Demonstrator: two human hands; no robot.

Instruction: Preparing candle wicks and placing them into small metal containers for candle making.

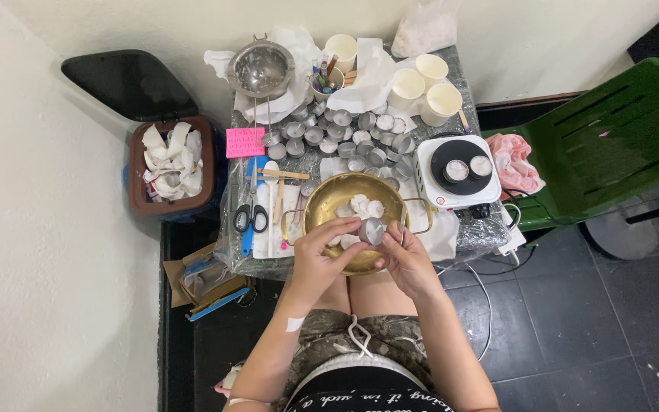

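- Hands meet over the near rim of the brass bowl [322, 207]: the left hand [322, 255] and the right hand [406, 259] both have their fingers curled around one small metal cup [372, 230], held tilted between them
- White wax pieces [360, 206] lie inside the bowl, just behind the cup
- Scissors [251, 217] and a white spoon [271, 198] lie at the tabletop's near left edge
- At the right edge sits a white hotplate [459, 174] with two cups on its black disc
- Many more empty metal cups [345, 133] crowd the middle
- A metal strainer [261, 69] and paper cups [425, 88] line the far edge
- Beside the table's left edge, a bin [169, 164] holds white scraps
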